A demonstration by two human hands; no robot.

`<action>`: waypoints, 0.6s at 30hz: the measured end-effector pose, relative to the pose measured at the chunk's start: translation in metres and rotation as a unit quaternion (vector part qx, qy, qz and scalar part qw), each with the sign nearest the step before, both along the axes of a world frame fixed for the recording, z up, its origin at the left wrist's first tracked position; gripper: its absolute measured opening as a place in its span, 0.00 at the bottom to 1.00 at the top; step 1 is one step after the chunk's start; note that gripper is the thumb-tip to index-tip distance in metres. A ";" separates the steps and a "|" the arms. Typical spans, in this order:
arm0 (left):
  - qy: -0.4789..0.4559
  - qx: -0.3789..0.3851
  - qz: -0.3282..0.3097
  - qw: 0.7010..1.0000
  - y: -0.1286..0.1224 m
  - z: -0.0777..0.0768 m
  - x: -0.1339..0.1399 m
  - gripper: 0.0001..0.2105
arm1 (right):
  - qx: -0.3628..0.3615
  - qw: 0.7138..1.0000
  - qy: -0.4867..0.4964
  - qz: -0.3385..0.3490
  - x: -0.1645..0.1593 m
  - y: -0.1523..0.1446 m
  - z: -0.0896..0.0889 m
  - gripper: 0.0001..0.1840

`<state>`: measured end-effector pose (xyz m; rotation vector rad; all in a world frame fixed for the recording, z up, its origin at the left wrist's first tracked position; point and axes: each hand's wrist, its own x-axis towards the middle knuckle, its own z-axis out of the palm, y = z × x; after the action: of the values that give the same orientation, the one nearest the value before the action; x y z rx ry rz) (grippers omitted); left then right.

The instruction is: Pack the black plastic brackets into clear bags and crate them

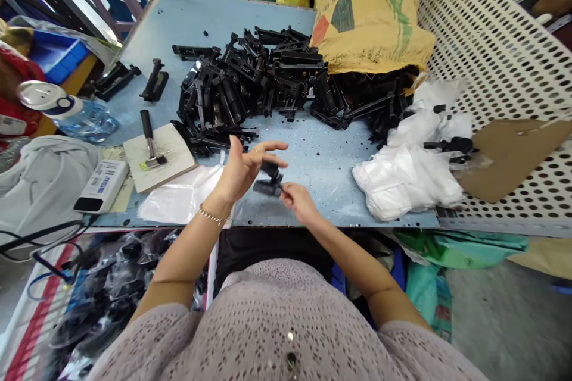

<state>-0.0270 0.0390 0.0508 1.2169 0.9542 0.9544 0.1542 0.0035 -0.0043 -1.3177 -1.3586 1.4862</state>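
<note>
A black plastic part (268, 186), blurred by motion, hangs over the front of the blue table. The fingers of my right hand (300, 202) pinch its right end. Just to its left is my left hand (243, 171), raised with fingers spread and nothing in its grasp; whether it touches the part I cannot tell. Behind both hands lies a big heap of similar black parts (227, 92). Flat clear plastic bags (179, 195) rest under and left of my left wrist.
A brush (149, 140) lies on a board (174, 152) at left, near a white box (102, 186) and a water bottle (74, 112). A yellow woven sack (370, 18) spills more parts. White bagged parts (406, 178) sit at right, beside a perforated cream crate (500, 53).
</note>
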 end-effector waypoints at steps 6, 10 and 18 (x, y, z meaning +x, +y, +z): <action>0.084 0.011 -0.044 0.995 -0.012 -0.032 0.007 0.51 | 0.096 0.988 0.059 -0.106 0.023 0.004 0.038 0.18; 0.046 0.032 0.000 0.998 0.010 -0.015 0.012 0.51 | -0.058 0.991 0.119 0.001 -0.008 -0.022 0.015 0.21; 0.124 0.086 -0.054 0.987 -0.023 -0.035 0.003 0.50 | 0.038 0.980 0.101 -0.164 0.028 0.014 0.022 0.20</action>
<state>-0.0244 0.0163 0.0157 1.5460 1.0042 0.8250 0.1824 0.0179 0.0174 -1.2356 -1.0036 1.2889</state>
